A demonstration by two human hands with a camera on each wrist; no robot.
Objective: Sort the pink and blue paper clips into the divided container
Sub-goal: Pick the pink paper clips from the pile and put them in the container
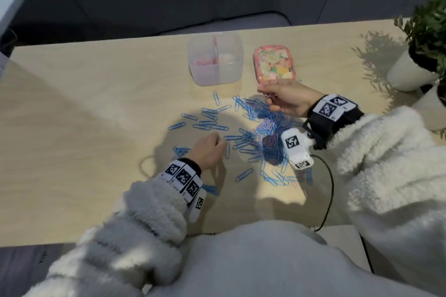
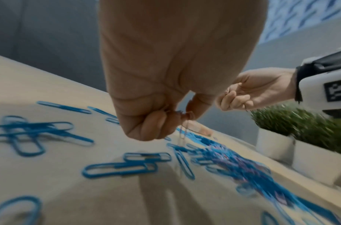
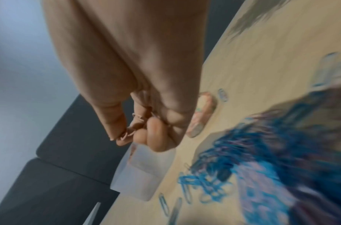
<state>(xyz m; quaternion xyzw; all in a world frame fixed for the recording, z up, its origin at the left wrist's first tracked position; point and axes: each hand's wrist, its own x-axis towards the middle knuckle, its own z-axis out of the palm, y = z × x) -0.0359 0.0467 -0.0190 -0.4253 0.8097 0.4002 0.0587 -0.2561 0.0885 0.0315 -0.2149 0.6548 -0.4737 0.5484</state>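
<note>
A translucent divided container (image 1: 214, 75) stands at the table's far middle, with pink clips (image 1: 204, 62) in its left compartment. A mixed heap of blue and pink paper clips (image 1: 263, 128) lies in the middle, and loose blue clips (image 1: 207, 120) are scattered to its left. My left hand (image 1: 220, 143) hovers low at the heap's left edge. Its curled fingers pinch a few pink clips (image 2: 177, 115), one of them dangling. My right hand (image 1: 264, 91) is raised just right of the container and grips a bunch of pink clips (image 3: 131, 129).
A pink floral lid (image 1: 275, 64) lies right of the container. Two potted plants in white pots (image 1: 410, 72) stand at the right edge. A black cable (image 1: 329, 195) runs across the near table. Bare wood lies to the left.
</note>
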